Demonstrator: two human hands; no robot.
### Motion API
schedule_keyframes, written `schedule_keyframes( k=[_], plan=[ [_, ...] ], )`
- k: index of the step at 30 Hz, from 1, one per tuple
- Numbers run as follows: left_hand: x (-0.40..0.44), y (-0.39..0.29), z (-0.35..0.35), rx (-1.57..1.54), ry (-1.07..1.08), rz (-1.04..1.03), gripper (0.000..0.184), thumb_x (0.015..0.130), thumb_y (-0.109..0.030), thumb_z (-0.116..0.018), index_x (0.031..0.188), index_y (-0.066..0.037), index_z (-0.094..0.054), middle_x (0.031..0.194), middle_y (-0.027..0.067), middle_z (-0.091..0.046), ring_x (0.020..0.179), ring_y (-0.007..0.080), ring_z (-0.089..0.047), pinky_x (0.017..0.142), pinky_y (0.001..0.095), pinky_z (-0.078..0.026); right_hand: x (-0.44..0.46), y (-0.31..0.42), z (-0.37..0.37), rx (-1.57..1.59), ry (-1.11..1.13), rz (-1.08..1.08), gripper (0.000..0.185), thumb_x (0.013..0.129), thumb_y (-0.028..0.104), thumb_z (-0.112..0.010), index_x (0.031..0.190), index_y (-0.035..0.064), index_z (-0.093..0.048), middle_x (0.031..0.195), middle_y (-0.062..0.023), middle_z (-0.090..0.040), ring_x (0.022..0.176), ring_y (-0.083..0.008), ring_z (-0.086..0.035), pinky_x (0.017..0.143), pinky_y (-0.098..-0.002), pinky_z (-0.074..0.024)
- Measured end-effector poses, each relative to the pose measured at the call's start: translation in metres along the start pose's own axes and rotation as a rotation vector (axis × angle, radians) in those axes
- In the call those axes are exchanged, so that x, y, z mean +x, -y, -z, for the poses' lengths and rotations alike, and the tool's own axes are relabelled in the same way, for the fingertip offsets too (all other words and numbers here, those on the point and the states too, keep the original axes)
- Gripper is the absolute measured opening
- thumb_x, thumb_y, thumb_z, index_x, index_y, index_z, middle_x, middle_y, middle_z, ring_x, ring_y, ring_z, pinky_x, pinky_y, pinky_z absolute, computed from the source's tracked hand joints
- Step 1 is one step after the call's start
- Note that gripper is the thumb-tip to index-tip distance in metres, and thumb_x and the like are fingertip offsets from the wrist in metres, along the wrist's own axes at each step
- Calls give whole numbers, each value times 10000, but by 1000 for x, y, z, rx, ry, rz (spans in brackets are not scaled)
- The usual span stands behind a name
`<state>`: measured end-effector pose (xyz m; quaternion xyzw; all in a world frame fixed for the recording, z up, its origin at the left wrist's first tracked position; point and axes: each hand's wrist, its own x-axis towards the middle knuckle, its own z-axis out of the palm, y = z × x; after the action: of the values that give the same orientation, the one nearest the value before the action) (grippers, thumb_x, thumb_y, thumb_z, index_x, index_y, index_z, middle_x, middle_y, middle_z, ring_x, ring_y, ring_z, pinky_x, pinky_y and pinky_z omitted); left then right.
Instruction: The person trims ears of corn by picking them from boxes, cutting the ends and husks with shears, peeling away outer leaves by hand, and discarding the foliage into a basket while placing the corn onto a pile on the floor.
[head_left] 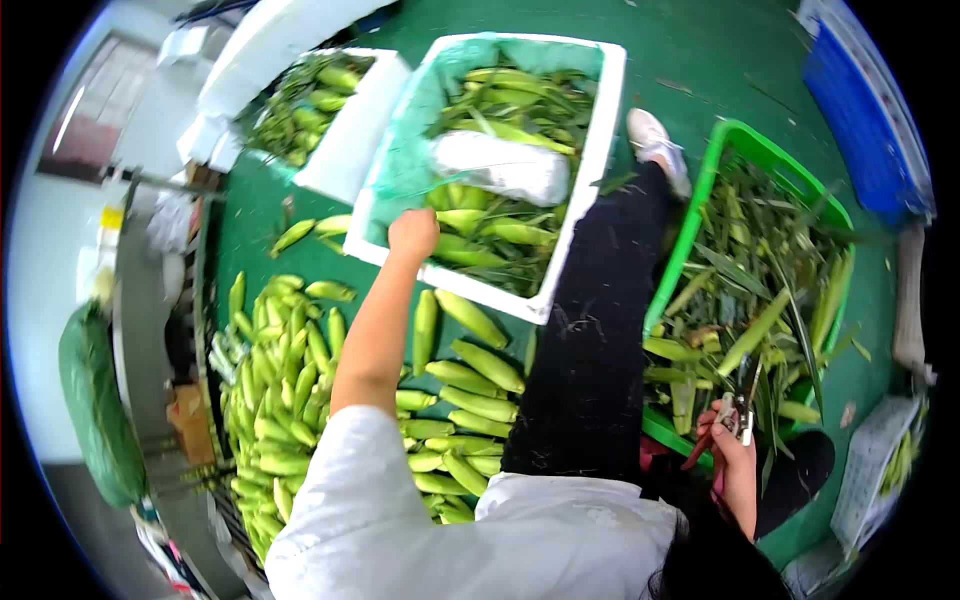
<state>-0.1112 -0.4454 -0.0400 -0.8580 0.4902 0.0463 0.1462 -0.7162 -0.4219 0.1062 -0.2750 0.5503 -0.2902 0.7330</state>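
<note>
My left hand [413,236] is closed in a fist at the near left side of a white foam box [612,130]. It is beside the green plastic liner [392,178], and what the fingers hold, if anything, is hidden. Inside the box lie ears of corn [515,232] in green husks, with a white wrapped bundle [500,167] on top. My right hand [735,455] is closed round pruning shears [738,418] with red handles and metal blades. It is at the near end of a green crate [690,225] full of husks and leaves [745,280].
A large heap of corn ears [290,390] covers the floor at left. A second foam box [350,135] with corn is at the back. A blue crate [850,120] and a grey crate [870,475] stand at right, and a metal shelf [150,340] at far left.
</note>
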Motion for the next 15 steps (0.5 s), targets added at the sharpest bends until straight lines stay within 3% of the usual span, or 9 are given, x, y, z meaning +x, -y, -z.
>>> schedule_keyframes(
  k=[2,4,5,7,8,11,13,14,15],
  plan=[
    [52,-41,-30,250,12,-179,272,881,-201,-558,1120,-111,-652,1076,131,-696,1033,333,-661,874,517,-508,-17,0,7,-86,-80,-28,456,836,82,-694,1253,-12,-536,1013,-60,-629,893,-147,-597,762,-272,-487],
    [63,-64,-55,275,-158,-569,397,757,-180,-705,1129,-87,-605,1162,181,-655,1110,353,-622,942,504,-489,-32,-4,22,-151,-86,-19,457,830,70,-711,1246,-8,-538,1007,-46,-627,873,-132,-591,714,-253,-485],
    [93,-77,-64,76,363,-537,634,617,-162,-804,1195,-71,-559,1152,204,-652,1102,376,-618,958,484,-492,-38,-10,29,-146,-108,-10,450,836,77,-718,1241,-5,-539,997,-36,-622,858,-120,-583,711,-249,-481],
    [108,-59,-86,-197,397,-660,756,582,-221,-833,1253,-55,-526,1166,240,-641,1100,407,-611,937,469,-507,-44,-24,38,-63,-157,-26,446,845,84,-712,1243,-3,-529,975,-30,-610,822,-111,-576,631,-242,-476],
    [86,-68,-54,-43,436,-489,761,606,-275,-824,1265,-53,-515,1185,249,-634,1099,420,-606,937,460,-504,-42,-33,42,-28,-162,-11,442,849,89,-709,1241,-2,-526,966,-31,-606,803,-107,-573,598,-240,-473],
    [14,-59,34,-116,224,-418,711,674,-358,-786,1260,-32,-549,1141,249,-655,1058,392,-629,908,461,-507,-40,-33,41,68,-119,-104,426,870,112,-691,1241,1,-514,928,-31,-588,744,-95,-544,598,-240,-446],
    [-39,-56,102,-203,198,-327,733,666,-345,-804,1270,-13,-555,1109,243,-668,1018,364,-652,863,437,-518,-36,-33,39,105,-68,-86,422,875,109,-690,1246,7,-517,946,-29,-592,762,-100,-542,631,-246,-449],
    [-52,-33,108,-329,169,-257,713,709,-328,-800,1287,-3,-540,1074,197,-693,943,313,-681,815,401,-527,-30,-35,36,102,-19,-70,422,877,108,-691,1250,10,-520,956,-28,-595,780,-104,-546,650,-248,-454],
    [-71,-16,107,-697,178,-178,703,742,-345,-796,1296,-5,-530,1059,168,-695,922,279,-676,803,383,-528,-24,-37,34,70,14,-38,434,875,94,-694,1266,23,-520,978,-28,-596,837,-112,-557,709,-249,-459]
  ],
)
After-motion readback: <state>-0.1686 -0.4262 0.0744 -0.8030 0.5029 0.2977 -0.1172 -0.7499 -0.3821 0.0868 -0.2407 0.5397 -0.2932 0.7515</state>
